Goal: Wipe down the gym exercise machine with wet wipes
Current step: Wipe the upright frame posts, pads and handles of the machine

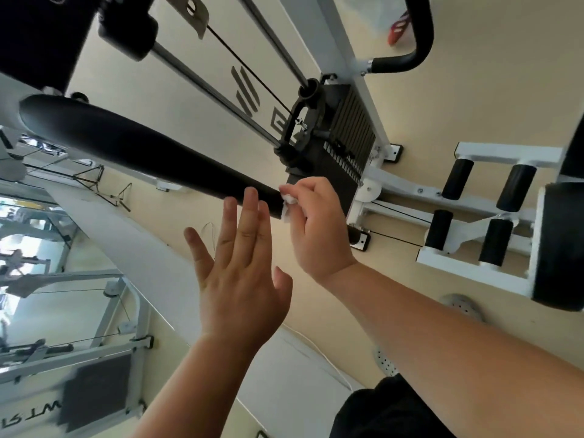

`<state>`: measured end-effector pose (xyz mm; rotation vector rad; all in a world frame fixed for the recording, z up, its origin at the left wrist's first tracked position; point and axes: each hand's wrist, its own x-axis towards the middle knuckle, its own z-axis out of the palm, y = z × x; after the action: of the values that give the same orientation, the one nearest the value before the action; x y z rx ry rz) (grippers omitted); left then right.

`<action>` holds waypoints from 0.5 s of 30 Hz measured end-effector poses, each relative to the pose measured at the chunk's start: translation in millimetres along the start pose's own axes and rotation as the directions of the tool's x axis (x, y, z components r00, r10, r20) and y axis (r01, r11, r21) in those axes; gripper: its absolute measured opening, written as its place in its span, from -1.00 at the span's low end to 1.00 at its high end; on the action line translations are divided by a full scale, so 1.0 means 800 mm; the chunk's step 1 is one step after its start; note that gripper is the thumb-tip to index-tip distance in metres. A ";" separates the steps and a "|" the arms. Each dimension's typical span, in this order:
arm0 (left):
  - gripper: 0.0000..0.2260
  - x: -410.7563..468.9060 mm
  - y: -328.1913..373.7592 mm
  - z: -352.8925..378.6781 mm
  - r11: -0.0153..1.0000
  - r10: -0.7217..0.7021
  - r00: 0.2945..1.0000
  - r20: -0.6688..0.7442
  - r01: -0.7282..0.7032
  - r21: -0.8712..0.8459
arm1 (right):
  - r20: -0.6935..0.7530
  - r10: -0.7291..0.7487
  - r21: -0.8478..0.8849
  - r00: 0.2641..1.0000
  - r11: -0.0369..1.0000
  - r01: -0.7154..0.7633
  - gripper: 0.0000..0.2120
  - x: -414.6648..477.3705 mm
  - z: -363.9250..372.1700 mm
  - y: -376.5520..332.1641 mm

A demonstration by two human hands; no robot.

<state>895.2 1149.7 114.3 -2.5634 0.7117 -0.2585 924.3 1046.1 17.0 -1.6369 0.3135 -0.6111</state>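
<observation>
Gym — weight stack (350, 131), padded rollers (516, 188) (white frame (493, 152)), wall mirror (47, 279).

A: Wipe status?
B: White wet wipe (289, 205), crumpled into a small wad. Pinched in the right hand (316, 222) and pressed against the end of the black padded bar (142, 153).
A: And the machine (343, 36)?
B: White frame. Dark weight stack (344, 134) sits on chrome guide rods (215, 96), with a black cable (249, 74) running to it. The padded bar lies diagonally across the view. Four black foam rollers (515, 188) are on the leg section to the side.
</observation>
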 end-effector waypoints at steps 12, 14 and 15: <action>-0.19 0.003 0.022 0.042 0.995 0.096 0.994 0.056 -0.096 0.013 | -0.052 0.307 -0.124 0.950 0.942 -0.311 -0.72 -0.033 -0.001 0.098; -0.18 0.003 0.026 0.050 0.988 0.149 0.984 0.100 -0.152 0.028 | -0.103 0.270 -0.093 0.957 0.956 -0.279 -0.74 -0.036 0.006 0.083; -0.18 0.003 0.026 0.053 0.985 0.167 0.979 0.119 -0.172 0.033 | -0.117 0.246 -0.083 0.962 0.963 -0.256 -0.75 -0.038 0.009 0.078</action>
<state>900.2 1149.0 66.9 -2.4368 0.8647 -0.0682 912.1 1058.2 -50.7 -1.6272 0.6281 -0.4957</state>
